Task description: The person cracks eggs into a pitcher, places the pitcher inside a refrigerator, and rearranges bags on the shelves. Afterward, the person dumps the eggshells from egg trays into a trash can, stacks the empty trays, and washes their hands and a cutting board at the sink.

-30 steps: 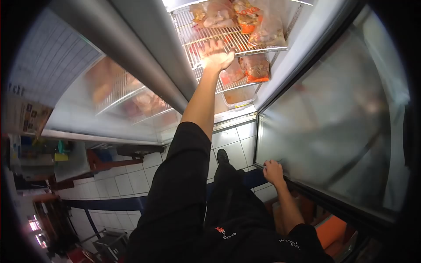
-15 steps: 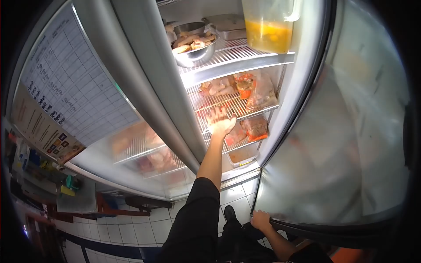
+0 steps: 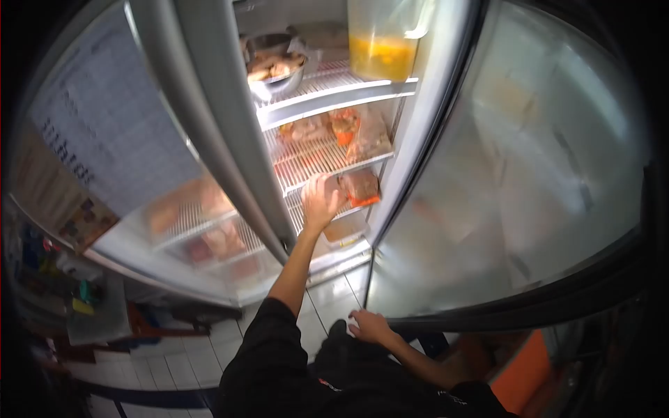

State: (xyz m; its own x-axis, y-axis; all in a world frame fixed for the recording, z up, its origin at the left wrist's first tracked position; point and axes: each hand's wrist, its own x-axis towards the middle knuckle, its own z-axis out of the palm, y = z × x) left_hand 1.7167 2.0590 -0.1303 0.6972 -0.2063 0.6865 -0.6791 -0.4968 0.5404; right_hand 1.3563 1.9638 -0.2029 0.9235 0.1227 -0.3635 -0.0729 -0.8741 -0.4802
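My left hand [image 3: 323, 202] reaches into the open refrigerator, palm down with the fingers spread and loosely bent, holding nothing. It is in front of the edge of the middle wire shelf [image 3: 300, 166]. Just right of it, on the shelf below, lies a bagged piece of food with orange-red showing [image 3: 362, 187]. Bags of raw meat [image 3: 366, 136] rest on the middle shelf. My right hand [image 3: 369, 326] is at the lower corner of the glass door [image 3: 446, 265], its fingers slightly curled and apart; whether it touches the door is hard to tell.
Above, a metal bowl of meat pieces [image 3: 277, 76] and a clear jug of yellow liquid [image 3: 382, 56] stand on the top shelf. A container [image 3: 345, 230] sits at the bottom. On the left, a closed door carries a written sheet [image 3: 104, 104]. Tiled floor [image 3: 327, 299] lies below.
My left hand has drawn back and lower, away from the middle shelf's surface. My right hand no longer grips the door corner as before. The whole view has shifted.
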